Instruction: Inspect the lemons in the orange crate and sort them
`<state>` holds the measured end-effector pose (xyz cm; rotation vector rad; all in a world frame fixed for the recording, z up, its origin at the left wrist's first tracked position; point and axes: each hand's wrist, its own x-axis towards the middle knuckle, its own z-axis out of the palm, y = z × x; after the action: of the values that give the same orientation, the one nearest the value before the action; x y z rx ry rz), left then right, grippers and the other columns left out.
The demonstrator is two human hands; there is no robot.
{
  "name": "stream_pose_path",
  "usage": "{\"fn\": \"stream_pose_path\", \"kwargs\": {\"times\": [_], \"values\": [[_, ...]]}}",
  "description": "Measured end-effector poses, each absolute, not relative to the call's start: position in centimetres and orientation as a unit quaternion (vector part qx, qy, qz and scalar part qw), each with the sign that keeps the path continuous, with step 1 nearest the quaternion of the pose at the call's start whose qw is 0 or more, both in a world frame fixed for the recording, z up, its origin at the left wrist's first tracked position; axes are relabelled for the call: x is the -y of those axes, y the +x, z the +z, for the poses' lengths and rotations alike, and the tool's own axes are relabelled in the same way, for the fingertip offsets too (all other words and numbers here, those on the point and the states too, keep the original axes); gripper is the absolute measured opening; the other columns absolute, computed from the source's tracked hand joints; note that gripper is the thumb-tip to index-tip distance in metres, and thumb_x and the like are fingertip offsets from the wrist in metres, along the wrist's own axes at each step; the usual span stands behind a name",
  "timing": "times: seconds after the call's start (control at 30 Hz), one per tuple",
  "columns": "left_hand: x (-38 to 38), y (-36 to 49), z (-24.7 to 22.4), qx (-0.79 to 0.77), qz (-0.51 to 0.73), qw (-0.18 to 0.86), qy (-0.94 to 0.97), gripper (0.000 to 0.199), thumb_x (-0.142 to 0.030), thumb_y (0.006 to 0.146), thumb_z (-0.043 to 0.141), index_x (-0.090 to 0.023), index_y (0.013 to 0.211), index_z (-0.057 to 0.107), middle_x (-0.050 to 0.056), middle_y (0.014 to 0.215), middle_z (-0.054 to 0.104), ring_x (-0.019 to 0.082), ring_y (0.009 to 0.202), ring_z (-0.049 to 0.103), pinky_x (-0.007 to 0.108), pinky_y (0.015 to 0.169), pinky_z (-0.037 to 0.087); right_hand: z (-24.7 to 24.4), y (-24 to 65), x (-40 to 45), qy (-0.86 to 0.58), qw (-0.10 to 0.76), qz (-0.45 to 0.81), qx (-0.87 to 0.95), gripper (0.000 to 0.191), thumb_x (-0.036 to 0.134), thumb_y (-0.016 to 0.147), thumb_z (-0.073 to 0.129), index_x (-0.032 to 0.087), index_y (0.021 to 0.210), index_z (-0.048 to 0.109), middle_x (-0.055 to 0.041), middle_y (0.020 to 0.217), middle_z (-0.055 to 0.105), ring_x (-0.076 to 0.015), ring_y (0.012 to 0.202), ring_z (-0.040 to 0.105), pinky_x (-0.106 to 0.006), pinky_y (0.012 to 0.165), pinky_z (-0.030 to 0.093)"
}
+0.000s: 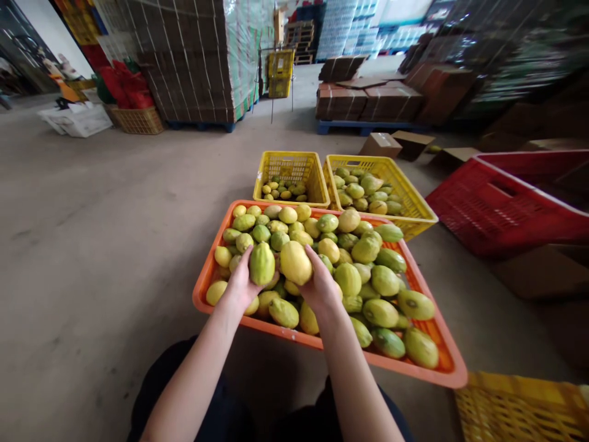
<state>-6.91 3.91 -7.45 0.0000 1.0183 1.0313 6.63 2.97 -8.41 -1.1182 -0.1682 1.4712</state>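
Observation:
My left hand (242,279) is wrapped round a green ribbed fruit (262,264). Right beside it, my right hand (321,283) grips a rounder yellow fruit (296,263). Both fruits are held over an orange tray (209,283) loaded with several green and yellow fruits (384,280), some smooth and some ribbed. My palms and part of my fingers are hidden behind the held fruits.
Beyond the tray stand a yellow crate (319,178) with a few small fruits and another yellow crate (414,199) with larger ones. A red crate (478,205) is at right, a yellow crate (524,408) at lower right. Boxes (343,103) sit on a blue pallet (363,127).

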Motion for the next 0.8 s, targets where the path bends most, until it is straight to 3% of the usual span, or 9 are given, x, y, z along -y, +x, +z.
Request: {"fn": "stream_pose_path", "kwargs": {"times": [0.1,0.2,0.37,0.47,0.6,0.67,0.8], "values": [[-4.1,-7.6,-7.3,-0.454,0.473,0.755,-0.022,0.037,-0.048,0.107,0.055,-0.020,0.123,0.072,0.010,0.095,0.076,0.026,0.095,0.076,0.037,0.077,0.068,-8.5,6.7,-3.0,-0.488,0.596,0.637,0.038,0.022,0.038,0.076,0.082,0.025,0.090,0.071,-0.0036,0.086,0.081,-0.0292,0.096,0.078,-0.035,0.068,0.067],[-4.1,-8.1,-7.1,-0.453,0.496,0.740,-0.031,0.031,-0.043,0.104,0.063,-0.020,0.123,0.071,0.003,0.086,0.073,0.017,0.071,0.070,0.033,0.072,0.067,-8.4,6.9,-2.8,-0.470,0.606,0.641,0.023,0.024,0.040,0.076,0.082,0.026,0.091,0.070,-0.0008,0.080,0.079,-0.0249,0.080,0.076,-0.032,0.057,0.063],[-4.0,-8.1,-7.4,-0.414,0.496,0.763,-0.022,0.039,-0.050,0.106,0.058,-0.017,0.121,0.072,0.005,0.085,0.070,0.017,0.069,0.067,0.028,0.067,0.064,-8.6,7.3,-2.9,-0.460,0.607,0.648,0.009,0.027,0.045,0.074,0.077,0.024,0.090,0.070,-0.0006,0.071,0.074,-0.0212,0.059,0.068,-0.028,0.041,0.050],[-4.0,-8.0,-7.7,-0.403,0.484,0.777,0.005,0.041,-0.051,0.109,0.052,-0.019,0.121,0.074,0.009,0.094,0.074,0.020,0.078,0.071,0.031,0.068,0.064,-9.1,7.2,-3.1,-0.477,0.618,0.625,-0.011,0.024,0.043,0.076,0.073,0.026,0.092,0.070,0.0012,0.073,0.075,-0.0220,0.061,0.069,-0.030,0.045,0.052],[-3.7,-7.6,-7.2,-0.410,0.501,0.762,0.010,0.034,-0.041,0.110,0.048,-0.020,0.118,0.074,0.010,0.096,0.077,0.026,0.098,0.077,0.042,0.086,0.066,-9.6,6.5,-3.2,-0.472,0.632,0.614,0.020,0.019,0.039,0.079,0.075,0.026,0.091,0.068,0.0024,0.072,0.074,-0.0223,0.070,0.072,-0.032,0.059,0.059],[-3.4,-7.5,-6.9,-0.405,0.503,0.763,0.009,0.035,-0.043,0.109,0.050,-0.019,0.116,0.074,0.007,0.089,0.077,0.025,0.092,0.077,0.040,0.084,0.066,-9.5,6.2,-3.2,-0.453,0.630,0.629,0.037,0.022,0.043,0.081,0.077,0.026,0.093,0.068,0.0017,0.075,0.075,-0.0231,0.074,0.074,-0.034,0.063,0.062],[-3.1,-7.8,-6.5,-0.399,0.490,0.775,-0.002,0.040,-0.049,0.107,0.052,-0.016,0.107,0.075,0.004,0.075,0.072,0.017,0.066,0.070,0.027,0.063,0.062,-9.1,5.9,-3.2,-0.444,0.608,0.658,0.012,0.029,0.054,0.089,0.066,0.026,0.098,0.069,0.0001,0.077,0.075,-0.0241,0.072,0.074,-0.039,0.063,0.065]]}}
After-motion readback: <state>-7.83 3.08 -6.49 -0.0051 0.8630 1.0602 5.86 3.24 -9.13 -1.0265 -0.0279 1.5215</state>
